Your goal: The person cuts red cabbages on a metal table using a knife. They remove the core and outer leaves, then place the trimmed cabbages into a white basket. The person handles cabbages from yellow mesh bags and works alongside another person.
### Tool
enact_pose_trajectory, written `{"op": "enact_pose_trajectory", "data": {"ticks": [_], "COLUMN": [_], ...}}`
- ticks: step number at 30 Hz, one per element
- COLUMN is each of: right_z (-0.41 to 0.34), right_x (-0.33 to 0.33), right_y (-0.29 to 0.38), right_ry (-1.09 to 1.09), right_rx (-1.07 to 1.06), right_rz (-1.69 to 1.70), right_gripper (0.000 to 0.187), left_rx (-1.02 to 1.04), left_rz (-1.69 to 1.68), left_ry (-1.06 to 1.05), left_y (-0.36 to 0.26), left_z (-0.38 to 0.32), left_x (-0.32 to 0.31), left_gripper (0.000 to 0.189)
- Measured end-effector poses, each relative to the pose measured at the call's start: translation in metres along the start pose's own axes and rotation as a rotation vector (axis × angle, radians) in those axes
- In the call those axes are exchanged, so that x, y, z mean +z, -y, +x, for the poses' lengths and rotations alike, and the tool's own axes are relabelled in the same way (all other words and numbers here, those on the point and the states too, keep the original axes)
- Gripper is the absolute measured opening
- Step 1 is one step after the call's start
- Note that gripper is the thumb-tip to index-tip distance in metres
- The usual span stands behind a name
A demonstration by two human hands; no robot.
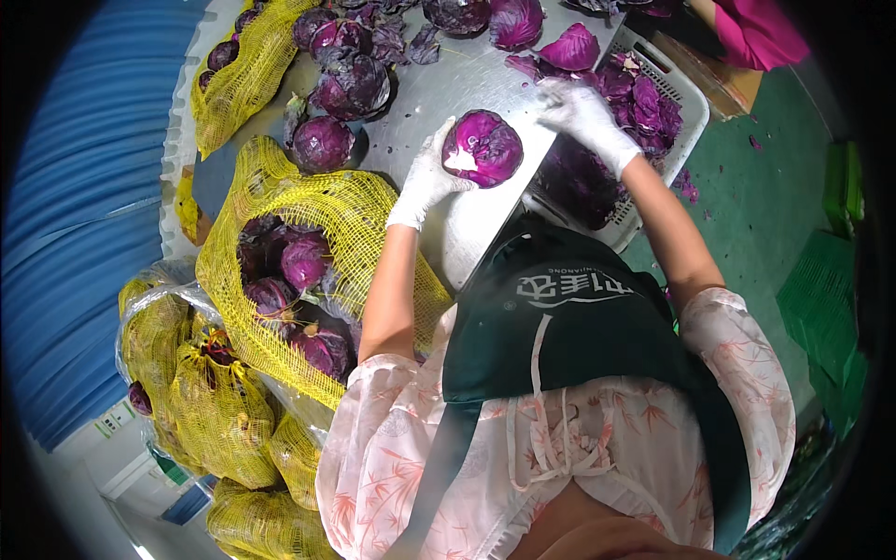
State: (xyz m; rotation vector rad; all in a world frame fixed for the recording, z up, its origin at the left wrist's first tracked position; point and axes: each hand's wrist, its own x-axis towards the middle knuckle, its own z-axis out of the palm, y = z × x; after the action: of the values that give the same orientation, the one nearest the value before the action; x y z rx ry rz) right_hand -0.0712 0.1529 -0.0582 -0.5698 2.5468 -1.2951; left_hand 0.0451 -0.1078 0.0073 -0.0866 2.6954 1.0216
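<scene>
My left hand (428,175), in a white glove, grips a red cabbage (483,148) from its left side over the steel table (420,91). The cabbage is glossy purple with a pale patch low on its left. My right hand (584,119), gloved too and slightly blurred, is at the table's edge near a loose purple leaf (570,47); its fingers are partly bent, and whether they hold anything cannot be told. Beyond it a white plastic crate (693,133) holds many purple cabbage leaves (647,105). Another red cabbage (323,143) rests left of my left hand.
An open yellow mesh sack (350,196) of red cabbages lies at the left, with closed sacks (224,420) below it. More cabbages (350,84) and loose leaves lie along the table's far side. A person's pink sleeve (759,31) shows at the top right, beside a cardboard box (735,84).
</scene>
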Motion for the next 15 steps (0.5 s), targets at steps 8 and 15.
{"op": "enact_pose_trajectory", "data": {"ticks": [8, 15], "right_z": [-0.024, -0.044], "right_x": [0.042, 0.026], "right_y": [0.046, 0.037], "right_ry": [0.264, -0.053], "right_rx": [0.198, -0.253], "right_rz": [0.594, 0.161], "right_gripper": [0.044, 0.031], "left_rx": [-0.370, -0.168], "left_rz": [-1.008, -0.263], "left_ry": [-0.061, -0.342], "left_y": [-0.032, -0.024], "left_z": [-0.035, -0.023], "left_x": [0.012, 0.045], "left_gripper": [0.107, 0.118]}}
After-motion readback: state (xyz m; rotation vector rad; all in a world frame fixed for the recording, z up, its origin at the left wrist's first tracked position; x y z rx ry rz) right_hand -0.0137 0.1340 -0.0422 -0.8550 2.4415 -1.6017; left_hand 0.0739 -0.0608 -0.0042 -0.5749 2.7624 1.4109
